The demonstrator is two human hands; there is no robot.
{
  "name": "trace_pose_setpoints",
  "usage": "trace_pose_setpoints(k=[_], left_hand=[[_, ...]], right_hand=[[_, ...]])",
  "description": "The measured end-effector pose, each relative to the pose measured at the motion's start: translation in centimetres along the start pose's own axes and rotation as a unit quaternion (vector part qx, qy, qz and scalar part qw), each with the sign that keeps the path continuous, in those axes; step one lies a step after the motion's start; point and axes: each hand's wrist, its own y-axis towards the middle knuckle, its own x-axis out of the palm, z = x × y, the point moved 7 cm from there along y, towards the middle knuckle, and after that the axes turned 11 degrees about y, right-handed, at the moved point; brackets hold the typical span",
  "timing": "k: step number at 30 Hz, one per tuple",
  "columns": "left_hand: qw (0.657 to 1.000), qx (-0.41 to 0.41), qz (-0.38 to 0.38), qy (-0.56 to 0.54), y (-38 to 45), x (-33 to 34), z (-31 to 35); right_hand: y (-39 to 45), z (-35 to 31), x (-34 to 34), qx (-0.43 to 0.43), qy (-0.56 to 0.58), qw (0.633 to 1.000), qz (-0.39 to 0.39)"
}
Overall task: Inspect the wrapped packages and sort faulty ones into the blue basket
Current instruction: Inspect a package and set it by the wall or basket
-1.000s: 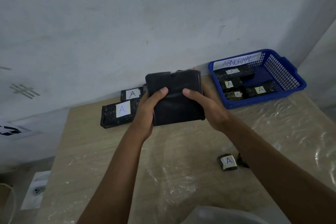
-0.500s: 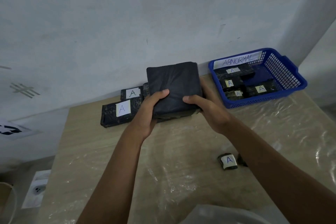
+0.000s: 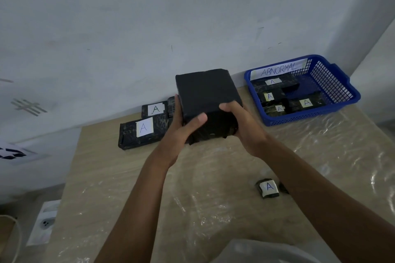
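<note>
A large black wrapped package [image 3: 206, 94] is held up above the table's far middle. My left hand [image 3: 182, 126] grips its left lower edge, thumb on the near face. My right hand [image 3: 241, 126] grips its right lower corner. No label shows on the faces turned to me. The blue basket [image 3: 342, 96] marked ABNORMAL stands at the far right and holds several black packages with A labels. Two labelled packages [image 3: 141, 132] lie at the far left by the wall. A small labelled package [image 3: 268, 188] lies at the near right, beside my right forearm.
The wooden table [image 3: 128, 198] is covered with clear plastic film. A white wall runs close behind the table. A pale rounded object [image 3: 267, 252] sits at the bottom edge. On the floor at the left lies a wall-socket plate [image 3: 46, 223].
Both hands have tipped the big package so its broad face turns upward and away; it now shows its top and near side. The package also rose slightly.
</note>
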Motion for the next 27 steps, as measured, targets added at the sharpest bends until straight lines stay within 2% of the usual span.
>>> trace_pose_setpoints(k=[4,7,9,12,15,18,23,27], left_hand=[[0.997,0.061,0.03,0.036,0.0,-0.8,0.8],[0.995,0.049,0.08,0.015,0.0,-2.1,0.5],[0.995,0.029,0.091,-0.017,0.0,-2.3,0.3],[0.995,-0.011,0.066,-0.078,-0.1,-1.2,0.1],[0.992,-0.042,0.05,-0.104,-0.2,-0.4,0.0],[0.99,-0.048,0.065,-0.12,-0.2,-0.3,0.5],[0.989,-0.045,0.071,-0.117,0.0,-0.4,2.0],[0.992,-0.054,0.032,-0.114,-0.1,0.0,1.8]], right_hand=[[-0.5,-0.6,0.6,0.046,0.001,0.999,-0.023],[-1.0,-1.6,2.0,0.025,-0.042,0.997,-0.063],[-1.1,-2.4,2.2,-0.033,-0.069,0.995,-0.059],[-0.6,-3.0,1.9,-0.098,-0.069,0.992,-0.036],[0.2,-2.6,1.2,-0.09,-0.053,0.994,-0.006],[0.8,-2.0,0.6,-0.083,-0.045,0.995,0.012],[0.7,-1.2,0.6,-0.047,-0.037,0.997,-0.042],[0.6,-1.8,0.1,-0.058,-0.034,0.998,-0.018]])
